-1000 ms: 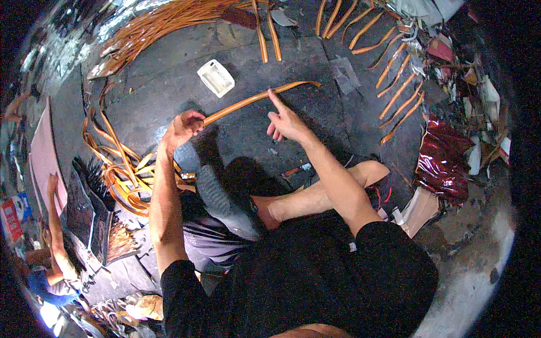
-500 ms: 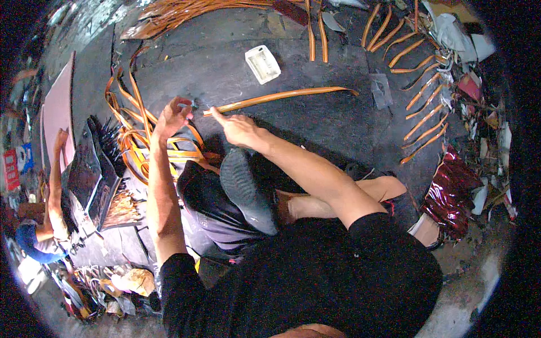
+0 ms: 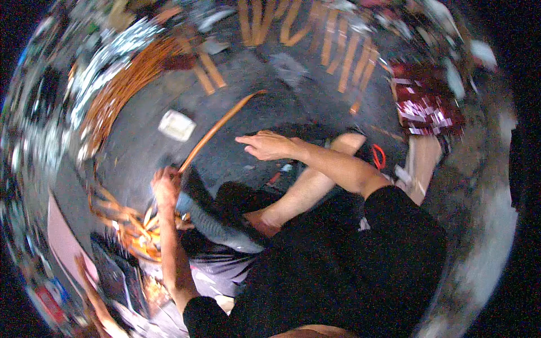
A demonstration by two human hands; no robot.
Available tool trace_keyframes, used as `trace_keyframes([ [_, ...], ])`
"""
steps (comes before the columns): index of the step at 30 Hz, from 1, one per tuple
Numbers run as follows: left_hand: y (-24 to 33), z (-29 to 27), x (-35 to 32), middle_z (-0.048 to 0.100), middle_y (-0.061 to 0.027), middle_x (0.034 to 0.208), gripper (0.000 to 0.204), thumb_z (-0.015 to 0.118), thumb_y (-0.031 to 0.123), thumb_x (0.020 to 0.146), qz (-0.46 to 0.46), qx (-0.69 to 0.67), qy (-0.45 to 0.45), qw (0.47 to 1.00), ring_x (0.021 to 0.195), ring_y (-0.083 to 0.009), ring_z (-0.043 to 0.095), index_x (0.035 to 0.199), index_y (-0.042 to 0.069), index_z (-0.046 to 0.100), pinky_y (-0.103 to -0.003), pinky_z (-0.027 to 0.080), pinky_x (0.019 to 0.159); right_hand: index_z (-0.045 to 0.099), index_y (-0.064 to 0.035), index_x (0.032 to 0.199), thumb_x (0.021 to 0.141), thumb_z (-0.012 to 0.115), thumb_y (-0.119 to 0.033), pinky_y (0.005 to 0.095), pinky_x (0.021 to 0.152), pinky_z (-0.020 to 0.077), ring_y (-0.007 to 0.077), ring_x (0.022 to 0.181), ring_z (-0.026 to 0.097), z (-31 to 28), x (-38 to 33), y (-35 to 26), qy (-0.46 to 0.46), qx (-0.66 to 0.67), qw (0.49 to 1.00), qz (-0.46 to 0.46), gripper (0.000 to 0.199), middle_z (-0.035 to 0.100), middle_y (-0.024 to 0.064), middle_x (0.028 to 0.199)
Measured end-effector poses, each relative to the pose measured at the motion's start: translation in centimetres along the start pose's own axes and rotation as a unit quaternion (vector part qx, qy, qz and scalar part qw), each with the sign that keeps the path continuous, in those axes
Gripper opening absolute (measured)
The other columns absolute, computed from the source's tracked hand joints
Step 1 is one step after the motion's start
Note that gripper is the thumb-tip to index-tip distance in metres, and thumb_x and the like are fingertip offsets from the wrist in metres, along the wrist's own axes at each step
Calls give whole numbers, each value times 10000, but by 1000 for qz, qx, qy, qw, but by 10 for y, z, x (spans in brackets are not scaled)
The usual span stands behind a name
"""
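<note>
A long, glossy orange-brown strip (image 3: 220, 125) stretches over the dark floor, its far end thin and bent. At its near end is my left hand (image 3: 167, 186), the fingers closed on the tip; blur hides the exact grip. My right hand (image 3: 269, 145) is to the right of the strip and apart from it, index finger stretched out and nothing held. Below my left hand, beside my forearm, lies a tangled heap of similar orange strips (image 3: 138, 234). A shallow white tray (image 3: 177, 125) rests on the floor left of the long strip.
More strips (image 3: 344, 56) lie spaced out in rows at the far side. A large orange bundle (image 3: 127, 84) is at the far left. Shiny dark red sheeting (image 3: 422, 107) is at the right. A red loop (image 3: 378, 156) lies near my right forearm. Another person's arm (image 3: 93, 296) shows lower left.
The whole view has swung to the right and blurred. My left hand has come onto the strip's near end, while my right hand has moved off it to the right.
</note>
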State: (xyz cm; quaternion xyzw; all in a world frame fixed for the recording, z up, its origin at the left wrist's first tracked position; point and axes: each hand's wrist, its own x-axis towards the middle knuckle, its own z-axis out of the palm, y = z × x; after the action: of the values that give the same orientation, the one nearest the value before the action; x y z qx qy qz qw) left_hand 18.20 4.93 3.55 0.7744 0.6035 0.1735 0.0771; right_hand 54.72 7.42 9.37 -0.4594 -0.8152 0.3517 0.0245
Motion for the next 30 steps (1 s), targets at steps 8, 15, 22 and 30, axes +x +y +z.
trace_keyframes([
  [8, -20, -50, 30, 551, 36, 768, 153, 603, 180, 899, -67, -308, -336, 887, 667, -60, 477, 951, 36, 613, -221, 389, 567, 479, -63, 1328, 923, 509, -275, 495, 871, 477, 399, 999, 607, 12, -58, 36, 54, 88, 994, 48, 458, 636, 237, 1064],
  [15, 232, -173, 175, 522, 39, 847, 217, 591, 262, 878, 40, -386, -311, 867, 776, -72, 462, 988, 75, 606, -222, 382, 695, 500, -9, 1249, 875, 540, -300, 481, 833, 480, 366, 941, 621, 47, -1, 29, 62, 95, 993, -31, 476, 645, 218, 933],
  [22, 547, -111, 297, 544, -87, 1293, 381, 540, 164, 942, 237, -542, -343, 729, 1239, -154, 470, 1271, -28, 521, -308, 330, 1084, 528, -17, 1153, 850, 571, -332, 433, 791, 491, 311, 904, 625, 74, 31, 61, 201, 130, 969, -63, 439, 633, 175, 925],
  [30, 663, -32, 281, 593, -26, 1129, 303, 496, 236, 973, 232, -659, -419, 579, 1077, -148, 536, 1184, 35, 578, -297, 374, 1006, 529, -21, 1174, 850, 575, -324, 450, 781, 494, 335, 887, 628, 70, 26, 62, 260, 153, 950, -86, 446, 637, 195, 927],
])
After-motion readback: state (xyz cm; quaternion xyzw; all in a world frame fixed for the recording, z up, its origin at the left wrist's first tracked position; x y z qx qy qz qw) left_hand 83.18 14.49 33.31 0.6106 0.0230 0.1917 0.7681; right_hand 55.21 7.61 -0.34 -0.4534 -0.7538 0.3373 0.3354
